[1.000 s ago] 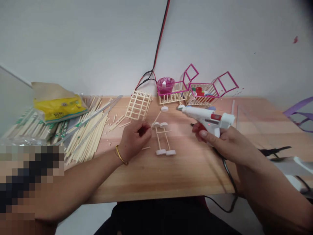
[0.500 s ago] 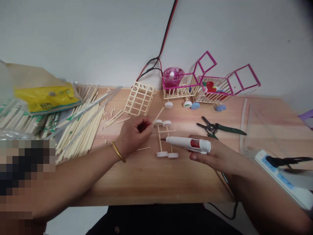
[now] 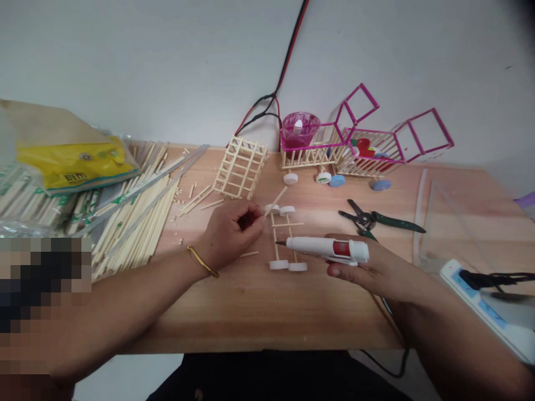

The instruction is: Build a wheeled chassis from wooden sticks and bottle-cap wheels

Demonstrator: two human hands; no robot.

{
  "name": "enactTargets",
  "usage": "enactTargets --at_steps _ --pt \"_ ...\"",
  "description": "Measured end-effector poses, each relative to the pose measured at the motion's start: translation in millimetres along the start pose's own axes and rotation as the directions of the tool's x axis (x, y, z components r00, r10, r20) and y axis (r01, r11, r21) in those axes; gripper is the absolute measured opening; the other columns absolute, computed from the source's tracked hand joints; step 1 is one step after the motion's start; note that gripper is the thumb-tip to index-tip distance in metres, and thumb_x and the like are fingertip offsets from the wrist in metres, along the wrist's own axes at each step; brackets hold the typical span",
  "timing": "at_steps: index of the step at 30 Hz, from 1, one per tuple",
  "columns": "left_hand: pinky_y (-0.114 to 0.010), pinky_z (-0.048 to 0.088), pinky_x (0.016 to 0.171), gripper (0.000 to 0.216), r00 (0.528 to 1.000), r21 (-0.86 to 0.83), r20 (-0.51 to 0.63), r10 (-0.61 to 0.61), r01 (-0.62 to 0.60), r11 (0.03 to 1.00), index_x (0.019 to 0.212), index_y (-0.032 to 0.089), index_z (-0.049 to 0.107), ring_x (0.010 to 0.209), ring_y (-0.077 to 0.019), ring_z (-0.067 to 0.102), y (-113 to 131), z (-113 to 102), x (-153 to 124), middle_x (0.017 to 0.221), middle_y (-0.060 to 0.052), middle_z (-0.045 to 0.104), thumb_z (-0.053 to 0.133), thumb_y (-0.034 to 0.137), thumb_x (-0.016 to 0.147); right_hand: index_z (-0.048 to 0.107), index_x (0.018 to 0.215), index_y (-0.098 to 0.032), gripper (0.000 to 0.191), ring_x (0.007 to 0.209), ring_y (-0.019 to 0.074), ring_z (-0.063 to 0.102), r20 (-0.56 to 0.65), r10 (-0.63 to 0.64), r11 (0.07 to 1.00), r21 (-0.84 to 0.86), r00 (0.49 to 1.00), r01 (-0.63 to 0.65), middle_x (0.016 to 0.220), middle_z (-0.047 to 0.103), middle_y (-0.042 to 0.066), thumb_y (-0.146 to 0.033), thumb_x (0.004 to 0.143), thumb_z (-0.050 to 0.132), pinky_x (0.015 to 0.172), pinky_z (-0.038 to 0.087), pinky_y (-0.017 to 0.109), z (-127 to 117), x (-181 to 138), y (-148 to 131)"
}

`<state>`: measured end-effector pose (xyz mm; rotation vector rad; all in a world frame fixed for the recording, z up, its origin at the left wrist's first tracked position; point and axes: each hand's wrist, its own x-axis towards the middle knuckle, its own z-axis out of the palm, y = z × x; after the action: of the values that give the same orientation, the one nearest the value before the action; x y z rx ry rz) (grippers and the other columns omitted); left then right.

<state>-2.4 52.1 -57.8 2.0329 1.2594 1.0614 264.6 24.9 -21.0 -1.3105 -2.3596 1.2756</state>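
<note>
Between the fingertips of my left hand [image 3: 236, 228] is a short wooden stick [image 3: 276, 201], pinched at its lower end and slanting up to the right. My right hand [image 3: 368, 262] is wrapped round a white hot glue gun [image 3: 320, 247], its dark nozzle pointing left. Below the stick and nozzle lies a small wheel frame [image 3: 288, 224]: two wooden axles with white caps at their ends and a thin stick across them. A loose stick [image 3: 249, 254] rests on the table by my left hand.
Behind stand a bare stick lattice [image 3: 241, 167], two pink-trimmed stick carts [image 3: 311, 156] and a pink-stained cup [image 3: 301, 131]. Green-handled cutters [image 3: 376, 218] and a power strip [image 3: 480, 303] lie right. Wooden sticks [image 3: 146, 223] and a yellow bag [image 3: 77, 161] are left.
The whole view has shifted slightly. Both hands keep their holds on the stick and the glue gun, and the nozzle stays near the wheel frame's left axle.
</note>
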Motion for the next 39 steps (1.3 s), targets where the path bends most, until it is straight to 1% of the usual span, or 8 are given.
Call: enactTargets --at_steps 5,11,15,28,34,36,38,39 --pt "-0.019 0.039 0.055 0.004 1.0 0.008 0.006 0.01 -0.01 1.0 0.072 0.015 0.058 0.057 -0.0074 0.049 2 -1 0 0.062 0.004 0.056 0.057 0.013 0.075 0.064 0.1 -0.019 0.03 0.077 0.0165 0.058 0.005 -0.023 0.999 -0.042 1.0 0.023 0.087 0.061 0.004 -0.043 0.088 0.049 0.069 0.049 0.029 0 1 -1" --pt "-0.02 0.039 0.057 0.004 1.0 0.009 0.002 -0.002 0.002 1.0 0.073 0.015 0.059 0.058 -0.0079 0.05 3 -1 0 0.064 0.003 0.057 0.057 0.014 0.076 0.062 0.09 -0.018 0.029 0.07 0.0146 0.055 -0.009 -0.022 0.998 -0.062 1.0 0.022 0.083 0.059 0.004 -0.043 0.089 0.049 0.064 0.048 0.027 0 2 -2" --pt "-0.021 0.038 0.055 0.006 1.0 0.04 -0.002 -0.007 0.007 0.999 0.072 0.015 0.059 0.057 -0.0085 0.049 4 -2 0 0.062 0.003 0.056 0.056 0.017 0.077 0.061 0.087 -0.017 0.028 0.07 0.0145 0.055 -0.006 -0.005 0.999 -0.047 1.0 0.005 0.081 0.058 0.003 -0.043 0.088 0.05 0.064 0.047 0.026 1 2 -1" --pt "-0.021 0.037 0.056 0.006 0.999 0.013 0.002 -0.034 0.034 0.999 0.072 0.014 0.06 0.057 -0.0087 0.048 4 -2 1 0.063 0.002 0.056 0.056 0.017 0.077 0.059 0.085 -0.018 0.026 0.066 0.0142 0.054 -0.028 -0.012 1.0 -0.022 1.0 0.011 0.077 0.057 0.003 -0.043 0.087 0.052 0.059 0.044 0.026 2 3 -1" --pt "-0.021 0.037 0.055 0.007 1.0 0.019 0.014 -0.027 0.026 0.999 0.071 0.014 0.059 0.057 -0.0084 0.047 4 -2 1 0.062 0.002 0.056 0.056 0.017 0.077 0.058 0.087 -0.019 0.026 0.066 0.0151 0.055 -0.052 0.052 0.999 -0.003 0.997 -0.052 0.076 0.057 0.002 -0.044 0.085 0.053 0.06 0.045 0.027 3 2 4" --pt "-0.021 0.036 0.055 0.007 1.0 0.032 0.017 -0.023 0.023 0.999 0.071 0.014 0.059 0.056 -0.0083 0.047 4 -2 1 0.062 0.002 0.055 0.056 0.017 0.077 0.058 0.091 -0.02 0.029 0.069 0.0171 0.057 -0.101 0.097 0.994 -0.032 0.99 -0.101 0.079 0.059 0.003 -0.048 0.083 0.055 0.06 0.046 0.028 1 0 8" --pt "-0.021 0.036 0.055 0.008 1.0 0.046 0.015 -0.015 0.015 0.999 0.071 0.014 0.059 0.056 -0.0083 0.047 4 -2 2 0.061 0.002 0.055 0.056 0.017 0.077 0.057 0.096 -0.021 0.035 0.073 0.0201 0.059 -0.231 0.121 0.983 -0.107 0.965 -0.149 0.084 0.062 0.005 -0.052 0.081 0.056 0.06 0.045 0.029 -2 -2 12" --pt "-0.021 0.036 0.055 0.007 1.0 0.052 0.016 -0.011 0.01 0.999 0.071 0.014 0.059 0.056 -0.0084 0.047 3 -2 2 0.062 0.002 0.055 0.056 0.017 0.077 0.056 0.099 -0.021 0.038 0.074 0.0216 0.059 -0.324 0.127 0.97 -0.155 0.938 -0.185 0.086 0.062 0.006 -0.054 0.08 0.057 0.06 0.045 0.03 -4 -3 14"
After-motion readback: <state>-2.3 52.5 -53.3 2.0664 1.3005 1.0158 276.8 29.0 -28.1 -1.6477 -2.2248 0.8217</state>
